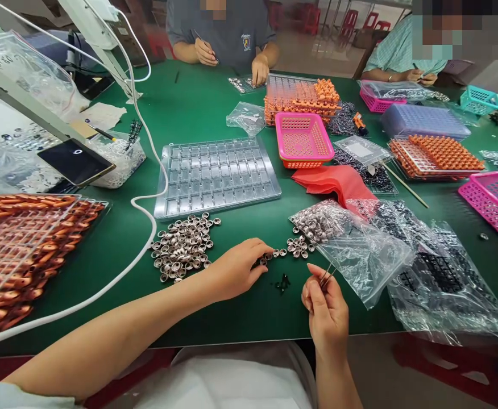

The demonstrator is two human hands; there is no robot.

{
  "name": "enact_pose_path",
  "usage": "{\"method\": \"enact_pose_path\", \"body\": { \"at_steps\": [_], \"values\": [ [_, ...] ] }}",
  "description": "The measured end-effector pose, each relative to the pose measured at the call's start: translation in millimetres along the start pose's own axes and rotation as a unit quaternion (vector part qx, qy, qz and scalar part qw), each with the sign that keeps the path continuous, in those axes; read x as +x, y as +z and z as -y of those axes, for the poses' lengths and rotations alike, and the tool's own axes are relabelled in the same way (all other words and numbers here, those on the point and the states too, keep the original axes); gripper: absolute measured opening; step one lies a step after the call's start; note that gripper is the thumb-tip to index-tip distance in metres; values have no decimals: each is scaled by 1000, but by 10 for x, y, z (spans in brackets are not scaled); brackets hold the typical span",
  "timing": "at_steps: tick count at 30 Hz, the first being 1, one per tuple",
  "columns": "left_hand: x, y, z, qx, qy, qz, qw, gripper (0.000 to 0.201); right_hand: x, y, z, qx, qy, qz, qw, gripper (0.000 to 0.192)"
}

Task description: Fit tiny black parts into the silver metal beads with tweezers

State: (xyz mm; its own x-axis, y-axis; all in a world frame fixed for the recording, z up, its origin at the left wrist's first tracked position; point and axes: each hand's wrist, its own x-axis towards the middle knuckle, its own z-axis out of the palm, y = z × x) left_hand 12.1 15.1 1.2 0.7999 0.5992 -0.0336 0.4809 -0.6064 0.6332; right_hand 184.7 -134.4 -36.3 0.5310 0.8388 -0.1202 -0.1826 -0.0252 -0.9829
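Green worktop (215, 113), crowded. Left hand (236, 270) fingers (262, 254) pinched on small metal rings (274, 254) in short row, near-centre. Right hand (326, 309) gripping tweezers (328, 276), tips closed narrow, hovering just right of black bits (282, 282). Likely mid pick-and-fit step; next calls for fine tip aim. Ring pile (183, 247) left, open bag (351, 250) right: tight gap, near edge close.

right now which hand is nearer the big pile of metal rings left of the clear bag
Left. The left hand rests on the green table just right of the big pile of metal rings. The right hand, holding tweezers, sits farther right, near the clear bag.
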Motion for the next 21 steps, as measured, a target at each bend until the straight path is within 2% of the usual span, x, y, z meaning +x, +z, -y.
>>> {"method": "enact_pose_path", "body": {
  "at_steps": [5, 11, 14, 17, 21],
  "values": [
    [-73, 3, 41, 16, -37, -5, 999, 38, -9, 50, 70, -37, -28, 6, 999, 47],
    [-49, -81, 53, 34, -49, 30, 998, 26, -72, 67, 27, -52, -114, 8, 992, 64],
    [-48, -98, 47, 41, -59, 33, 997, 26, -95, 62, 20, -57, -127, -5, 990, 51],
    [-50, -89, 43, 41, -59, 32, 997, 26, -88, 53, 66, -38, -98, -12, 994, 36],
    [-42, -77, 50, 27, -55, 31, 998, 22, -72, 10, 159, 29, -72, 13, 997, 37]
  ]
}}
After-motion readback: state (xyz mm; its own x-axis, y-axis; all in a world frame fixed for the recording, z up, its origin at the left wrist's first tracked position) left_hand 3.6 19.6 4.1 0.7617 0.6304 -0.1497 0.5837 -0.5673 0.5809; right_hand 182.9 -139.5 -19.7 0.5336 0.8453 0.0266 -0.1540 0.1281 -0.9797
